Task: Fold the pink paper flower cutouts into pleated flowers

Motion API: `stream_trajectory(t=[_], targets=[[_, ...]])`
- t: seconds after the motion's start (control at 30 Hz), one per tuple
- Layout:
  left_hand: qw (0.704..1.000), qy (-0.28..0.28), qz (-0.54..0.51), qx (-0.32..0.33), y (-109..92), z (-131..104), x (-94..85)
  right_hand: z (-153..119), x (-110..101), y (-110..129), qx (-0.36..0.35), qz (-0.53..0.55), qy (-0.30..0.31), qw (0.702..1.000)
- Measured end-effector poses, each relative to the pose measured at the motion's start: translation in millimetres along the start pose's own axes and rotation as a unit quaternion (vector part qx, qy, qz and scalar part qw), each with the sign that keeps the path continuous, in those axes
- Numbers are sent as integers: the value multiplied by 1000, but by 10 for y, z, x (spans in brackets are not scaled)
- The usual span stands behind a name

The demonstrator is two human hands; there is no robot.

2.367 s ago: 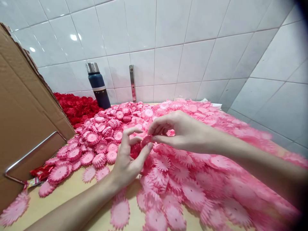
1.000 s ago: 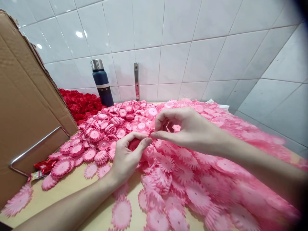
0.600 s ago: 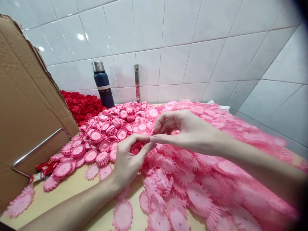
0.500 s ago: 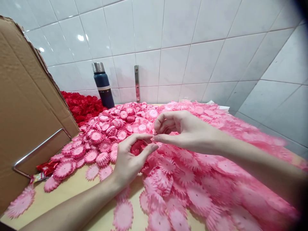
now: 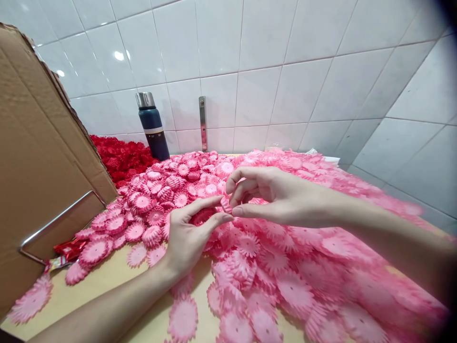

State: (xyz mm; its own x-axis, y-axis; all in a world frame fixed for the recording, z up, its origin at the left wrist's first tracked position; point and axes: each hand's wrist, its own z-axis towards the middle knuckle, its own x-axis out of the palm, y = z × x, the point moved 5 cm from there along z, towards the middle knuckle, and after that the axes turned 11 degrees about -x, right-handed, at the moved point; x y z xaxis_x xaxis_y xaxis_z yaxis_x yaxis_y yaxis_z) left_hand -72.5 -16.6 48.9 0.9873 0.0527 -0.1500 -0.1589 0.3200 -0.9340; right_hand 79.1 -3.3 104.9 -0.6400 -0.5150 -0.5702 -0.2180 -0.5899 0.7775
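A small pink fabric flower piece (image 5: 225, 205), with a ridged, curled edge, is pinched between my two hands above the heap. My left hand (image 5: 187, 233) grips it from the left between index fingertip and thumb. From the right, my right hand (image 5: 273, 197) meets it with thumb and fingertips, the fingers curled over. Behind and left of the hands lie curled, cup-shaped pink flower pieces (image 5: 143, 202). Flatter, light pink flower pieces (image 5: 294, 288) with toothed edges and a central hole spread below and right of them.
On the left stands a cardboard box (image 5: 46, 157) with a bent metal wire (image 5: 59, 221) beside it. A dark blue bottle (image 5: 155, 136) stands at the back by a heap of red flower pieces (image 5: 123, 157). A metal strip (image 5: 203, 124) is on the tiled wall (image 5: 267, 43). A red wrapper (image 5: 69, 249) lies near the box.
The flower piece in my fingers has turned and shows more of its ridged side. Both hands have shifted slightly left; the heaps look the same.
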Motion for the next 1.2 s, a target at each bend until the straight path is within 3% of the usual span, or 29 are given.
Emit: stream_trajectory(t=[0.63,1.07,1.2], targets=[[999,33,-28,-14,39,-13,42,25,-49,-95,22,59,-20,998],[1000,29,0,10,15,-17,43,17,-17,-119,23,42,-9,999],[999,8,32,38,-18,-18,31,30,-44,-112,5,12,-36,999]])
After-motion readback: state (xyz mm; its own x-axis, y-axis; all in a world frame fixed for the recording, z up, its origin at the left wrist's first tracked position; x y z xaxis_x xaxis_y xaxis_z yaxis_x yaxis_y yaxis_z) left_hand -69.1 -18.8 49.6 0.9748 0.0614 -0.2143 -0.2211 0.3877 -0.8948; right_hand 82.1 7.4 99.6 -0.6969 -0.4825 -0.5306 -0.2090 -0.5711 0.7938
